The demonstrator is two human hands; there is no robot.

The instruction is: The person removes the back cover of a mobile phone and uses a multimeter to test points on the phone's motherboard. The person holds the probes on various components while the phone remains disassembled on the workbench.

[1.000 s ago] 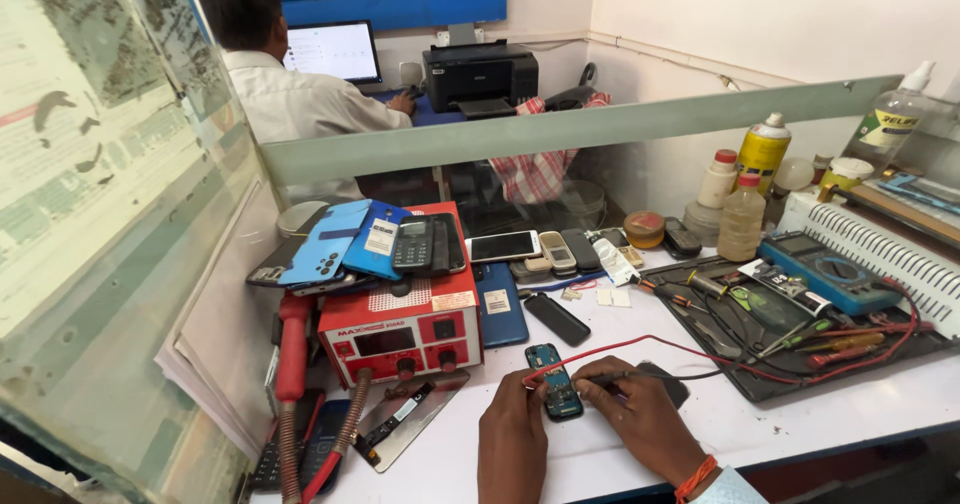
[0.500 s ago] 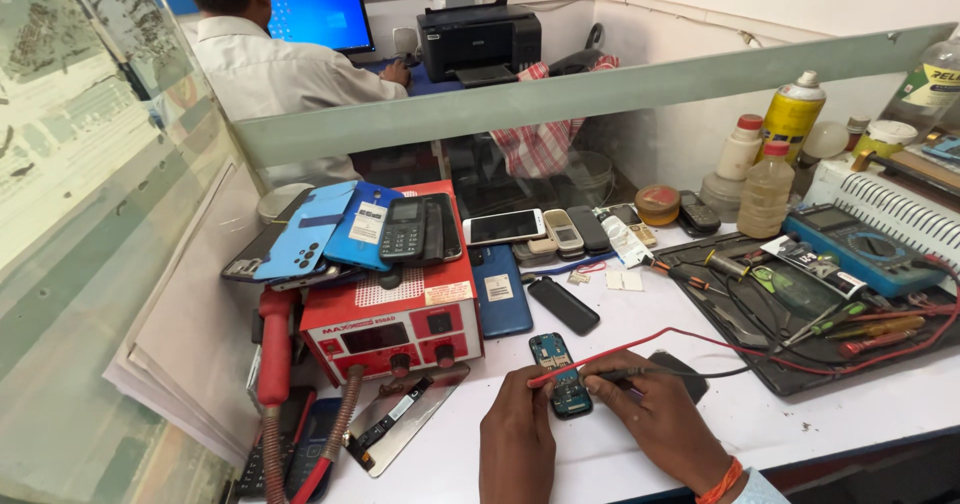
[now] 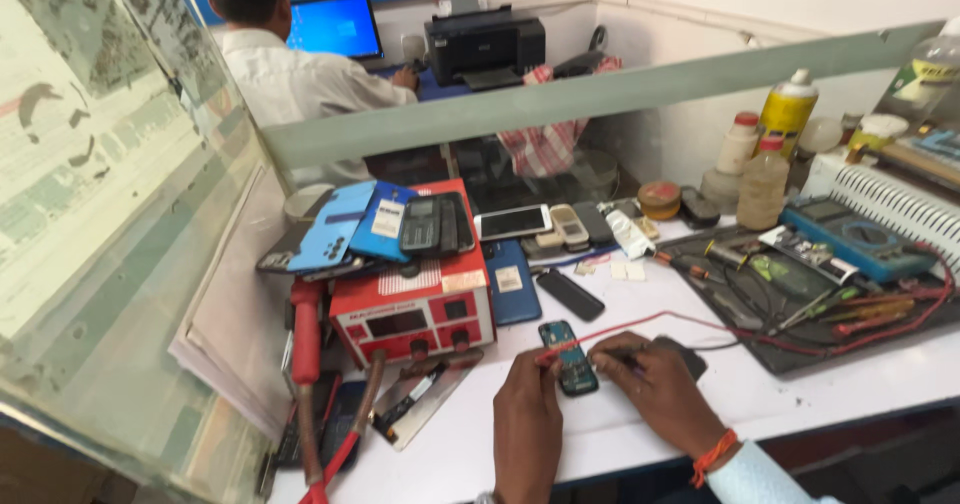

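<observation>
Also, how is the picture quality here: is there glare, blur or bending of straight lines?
Head view: even light, soft shadows; pale reflections veil the glass panel on the left; the glass partition rail slants and bows a little; the left hand, right hand and small circuit board are fairly sharp.

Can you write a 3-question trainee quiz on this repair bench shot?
1. True or false: both hands, left hand and right hand, are at the small phone board on the white table.
2. What colour is the probe lead that runs to the board? A) red B) green C) white
3. What lies on top of the red box?

Key
1. True
2. A
3. A pile of phones; a person in a white shirt sits beyond the glass partition.
</observation>
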